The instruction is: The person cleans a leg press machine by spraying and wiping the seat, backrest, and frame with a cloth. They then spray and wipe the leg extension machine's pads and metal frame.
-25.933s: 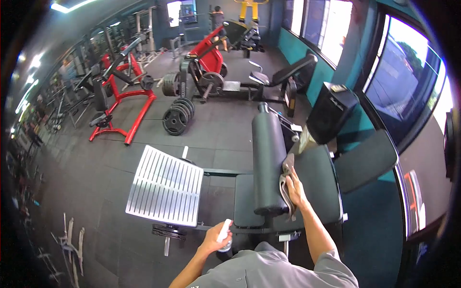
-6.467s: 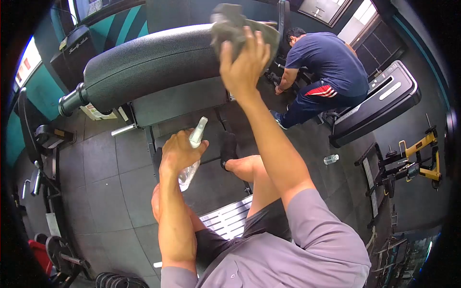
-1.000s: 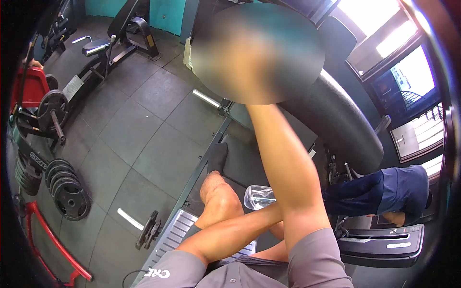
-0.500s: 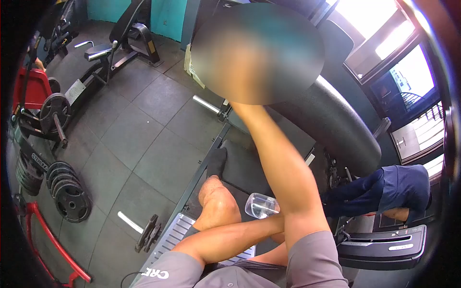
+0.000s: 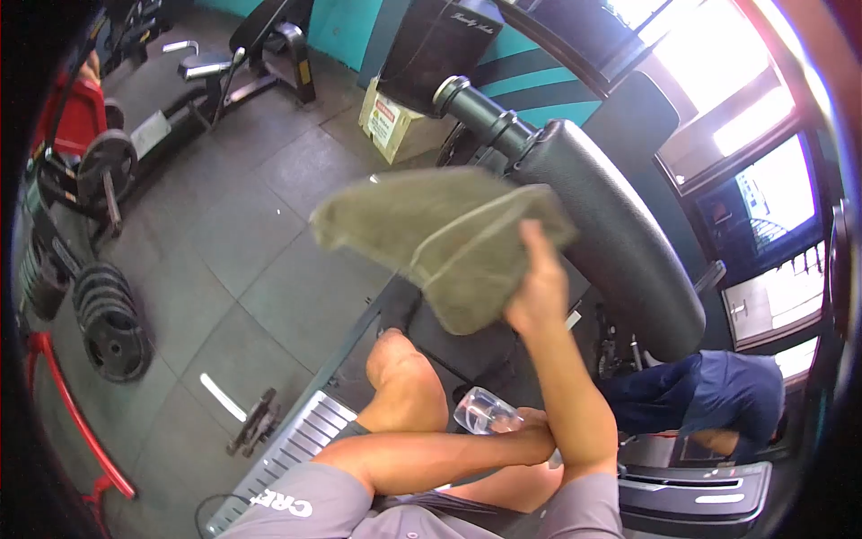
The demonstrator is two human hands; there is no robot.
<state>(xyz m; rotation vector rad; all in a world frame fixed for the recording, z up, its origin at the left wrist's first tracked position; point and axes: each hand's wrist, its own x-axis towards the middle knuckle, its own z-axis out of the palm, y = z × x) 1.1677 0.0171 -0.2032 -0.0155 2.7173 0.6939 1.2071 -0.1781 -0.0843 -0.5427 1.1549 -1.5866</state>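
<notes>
Grey short-sleeved shirt (image 5: 584, 512); white lettering (image 5: 274, 505) on the left sleeve, partly readable as "CRE". Forearms and one knee bare.

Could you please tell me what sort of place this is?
Most likely a gym: weight plates are stacked on the tiled floor, a bench stands at the back, and the right hand holds a cloth beside a machine's padded roller; the left hand holds a clear bottle.

Olive-grey cloth (image 5: 449, 247), black roller pad (image 5: 620, 242), teal wall (image 5: 346, 22).
The cloth shows a paler hem line; the pad has a fine grain. The spray bottle (image 5: 485, 413) is clear, the floor (image 5: 260, 234) dark grey in square tiles, the far machine (image 5: 70, 112) red, the footplate (image 5: 287, 449) ribbed silver, a co-worker's clothes (image 5: 718, 400) navy.
</notes>
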